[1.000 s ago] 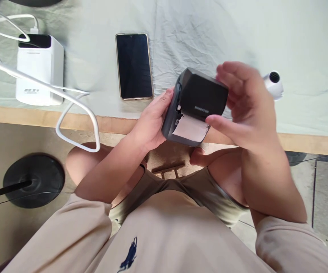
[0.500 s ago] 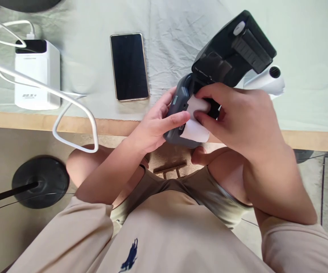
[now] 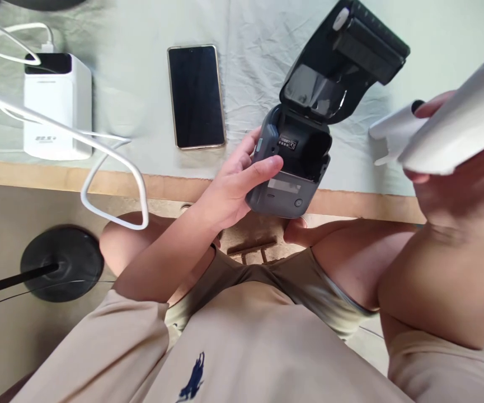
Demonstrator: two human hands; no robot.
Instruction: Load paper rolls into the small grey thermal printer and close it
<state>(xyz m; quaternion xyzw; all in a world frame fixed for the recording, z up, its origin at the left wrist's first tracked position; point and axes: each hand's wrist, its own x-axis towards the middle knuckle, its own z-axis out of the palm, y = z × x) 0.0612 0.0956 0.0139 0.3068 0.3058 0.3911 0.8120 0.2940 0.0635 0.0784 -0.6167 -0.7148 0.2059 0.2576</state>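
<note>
At the centre of the frame the left hand (image 3: 235, 187) grips a small dark grey plastic label printer (image 3: 292, 168) by its left side, fingers curled round the body and the thumb pressed on the front edge. The printer's hinged black lid (image 3: 342, 61) stands wide open toward the upper right, and the paper bay below it looks empty. At the right edge the right hand (image 3: 455, 184) is raised close to the camera, its fingers closed on a blurred white roll of paper (image 3: 447, 131). The printer hangs past the wooden table edge (image 3: 161, 184), above the lap. Held on one side only, it could slip or tip, and the open lid might swing shut. A black smartphone (image 3: 196, 96) lies at upper centre; a white power bank (image 3: 57, 106) with a looping white cable (image 3: 111, 162) sits upper left.
</note>
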